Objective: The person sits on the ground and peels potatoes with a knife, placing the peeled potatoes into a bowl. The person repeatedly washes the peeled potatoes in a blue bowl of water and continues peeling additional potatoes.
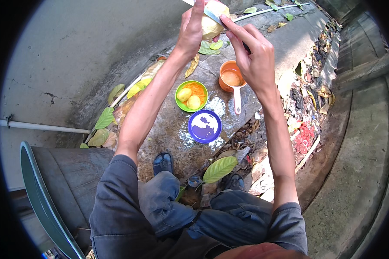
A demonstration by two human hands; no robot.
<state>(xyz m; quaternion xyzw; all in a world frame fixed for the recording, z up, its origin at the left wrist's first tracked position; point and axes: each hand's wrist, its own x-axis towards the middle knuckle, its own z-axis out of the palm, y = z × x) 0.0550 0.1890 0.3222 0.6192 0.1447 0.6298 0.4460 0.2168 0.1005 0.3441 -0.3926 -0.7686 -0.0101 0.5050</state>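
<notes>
At the top of the view, my left hand (192,30) grips a large, pale yellow peeled potato or similar vegetable (210,29). My right hand (253,53) holds a knife (213,16), its blade lying across the vegetable. The knife handle is mostly hidden by my fingers. Below them on the wet concrete stands a green bowl (180,106) with orange shreds (197,89) and two pale yellow peeled pieces (193,102). Nearer me sits a round purple dish (206,132) with a shiny, reflecting surface. An orange dipper (225,82) with a pale handle holds some liquid.
A large grey bin-like container (68,174) leans in from the left, beside a wall (68,58) with a white pipe (45,126). Leaves and litter (306,97) line the right. A large green leaf (220,169) lies between my sandalled feet.
</notes>
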